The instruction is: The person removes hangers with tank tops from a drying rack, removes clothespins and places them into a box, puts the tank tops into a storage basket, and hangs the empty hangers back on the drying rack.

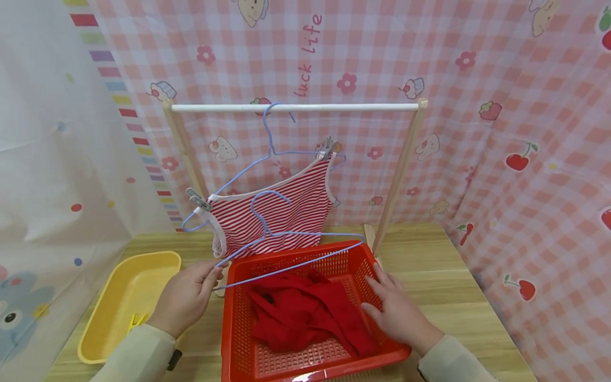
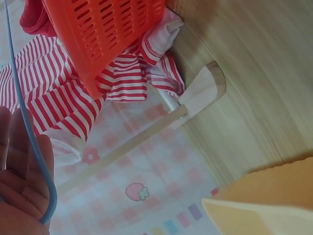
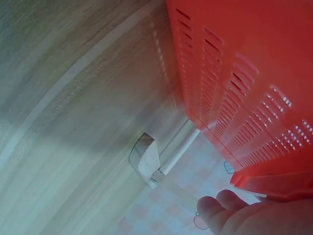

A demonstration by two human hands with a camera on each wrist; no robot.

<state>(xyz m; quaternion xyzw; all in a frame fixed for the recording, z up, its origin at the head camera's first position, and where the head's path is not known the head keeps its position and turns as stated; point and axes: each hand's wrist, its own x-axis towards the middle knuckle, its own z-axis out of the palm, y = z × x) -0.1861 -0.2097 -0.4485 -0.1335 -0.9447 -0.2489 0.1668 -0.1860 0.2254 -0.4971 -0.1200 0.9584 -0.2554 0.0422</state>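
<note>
My left hand (image 1: pixel 188 294) grips one end of a blue wire hanger (image 1: pixel 266 232), which is held over a red plastic basket (image 1: pixel 229 339). My right hand (image 1: pixel 403 310) rests at the basket's right rim, its fingers loosely extended and the thumb toward the inside. A crumpled red garment (image 1: pixel 305 307) lies in the basket. Behind it, a red-and-white striped top (image 1: pixel 286 199) hangs from a second blue hanger (image 1: pixel 271 152), held by a grey clothespin (image 1: pixel 198 200) at the left strap and another clothespin (image 1: pixel 328 148) at the right. The basket hides the top's lower part in the head view.
A wooden rack with a white rod (image 1: pixel 334 107) carries the second hanger. Left of the basket is a yellow tray (image 1: pixel 90 339) with a yellow clothespin (image 1: pixel 136 322) in it. Pink checked cloth (image 1: pixel 429 58) hangs behind and to the right of the wooden table (image 1: pixel 444 286).
</note>
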